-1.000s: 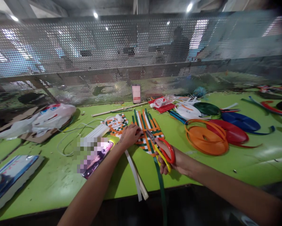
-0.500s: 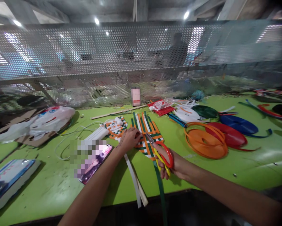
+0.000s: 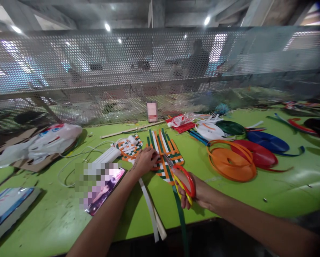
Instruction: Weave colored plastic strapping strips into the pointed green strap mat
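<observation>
A woven piece of orange, green and white strips (image 3: 166, 171) lies on the green table, loose strip ends fanning away from me. My left hand (image 3: 147, 159) rests on its left edge, fingers bent and closed at the strips; what they pinch is too small to make out. In my right hand (image 3: 185, 189) are scissors with red and yellow handles (image 3: 188, 180), their blades pointing at the middle of the weave. Left of my left hand lies a second woven piece (image 3: 126, 147). A green strip (image 3: 179, 214) runs from the weave over the table's front edge.
Coils of orange (image 3: 229, 164), red (image 3: 261, 157), blue (image 3: 269, 141), green and white strip lie at the right. A power strip (image 3: 106, 159), a phone (image 3: 106, 192) and a plastic bag (image 3: 58, 137) are at the left. A perforated metal screen (image 3: 108, 78) stands behind the table.
The whole view has shifted slightly. Both hands keep nearly the same places at the weave, with the scissors still in my right hand.
</observation>
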Motion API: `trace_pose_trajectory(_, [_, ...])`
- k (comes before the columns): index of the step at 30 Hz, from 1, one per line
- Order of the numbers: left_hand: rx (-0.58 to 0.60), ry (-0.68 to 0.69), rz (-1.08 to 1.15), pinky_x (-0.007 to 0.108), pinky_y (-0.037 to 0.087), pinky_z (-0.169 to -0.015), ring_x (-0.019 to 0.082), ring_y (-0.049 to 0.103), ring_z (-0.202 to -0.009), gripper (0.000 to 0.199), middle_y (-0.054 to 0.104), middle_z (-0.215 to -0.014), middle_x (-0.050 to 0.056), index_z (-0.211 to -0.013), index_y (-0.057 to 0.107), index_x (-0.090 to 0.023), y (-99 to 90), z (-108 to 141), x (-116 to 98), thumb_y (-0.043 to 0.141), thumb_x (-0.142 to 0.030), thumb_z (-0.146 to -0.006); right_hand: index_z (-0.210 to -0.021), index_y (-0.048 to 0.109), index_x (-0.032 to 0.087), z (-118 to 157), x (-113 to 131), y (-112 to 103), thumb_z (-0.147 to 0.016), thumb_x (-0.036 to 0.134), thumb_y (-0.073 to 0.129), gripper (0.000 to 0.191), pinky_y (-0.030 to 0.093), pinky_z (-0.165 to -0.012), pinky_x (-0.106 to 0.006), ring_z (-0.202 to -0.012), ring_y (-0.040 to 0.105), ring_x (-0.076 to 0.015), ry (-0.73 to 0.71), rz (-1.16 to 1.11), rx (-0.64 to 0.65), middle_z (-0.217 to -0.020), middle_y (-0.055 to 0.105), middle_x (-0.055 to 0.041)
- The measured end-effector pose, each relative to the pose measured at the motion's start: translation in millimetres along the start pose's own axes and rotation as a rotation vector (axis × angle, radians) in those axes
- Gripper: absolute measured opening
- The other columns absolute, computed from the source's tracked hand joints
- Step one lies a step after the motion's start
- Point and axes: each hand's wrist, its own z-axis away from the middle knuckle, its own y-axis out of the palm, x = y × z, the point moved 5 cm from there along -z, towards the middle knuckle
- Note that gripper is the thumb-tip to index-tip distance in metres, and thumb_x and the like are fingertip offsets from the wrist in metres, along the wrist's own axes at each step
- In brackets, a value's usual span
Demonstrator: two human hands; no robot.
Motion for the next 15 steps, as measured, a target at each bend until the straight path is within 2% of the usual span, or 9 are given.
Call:
trace_pose_trajectory(9, [-0.041, 0.022, 0.018, 0.038, 0.047, -0.091, 0.023, 0.065, -0.101, 0.015, 0.070, -0.101, 0.006, -0.094, 0.066, -0.022, -1.6, 0, 0, 0.059, -0.033, -0.100, -0.091, 0.055, 0.019, 0, 1, 0, -0.091, 0.070, 0.059, 0.051, 0.041, -0.030, -0.019, -0.036, 0.061, -0.0162, -0.035, 0.059, -0.021, -0.047, 0.049, 0.0082])
trace_pose_trajectory(12, [-0.106, 0.031, 0.037, 0.038, 0.048, -0.091, 0.023, 0.064, -0.100, 0.015, 0.068, -0.100, 0.007, -0.096, 0.065, -0.022, -7.0, 0, -2, 0.057, -0.034, -0.101, -0.093, 0.055, 0.020, 13, 14, 4, -0.086, 0.074, 0.062, 0.055, 0.039, -0.030, -0.019, -0.036, 0.059, -0.0146, -0.103, 0.054, -0.037, -0.049, 0.050, 0.0082])
trace_pose_trajectory(15, [-0.228, 0.049, 0.062, 0.037, 0.047, -0.092, 0.023, 0.062, -0.100, 0.015, 0.067, -0.101, 0.007, -0.100, 0.064, -0.022, -15.6, 0, -4, 0.053, -0.032, -0.103, -0.094, 0.056, 0.022, 23, 38, -1, -0.085, 0.077, 0.059, 0.056, 0.040, -0.033, -0.019, -0.039, 0.058, -0.0130, -0.266, 0.043, -0.078, -0.052, 0.053, 0.0064])
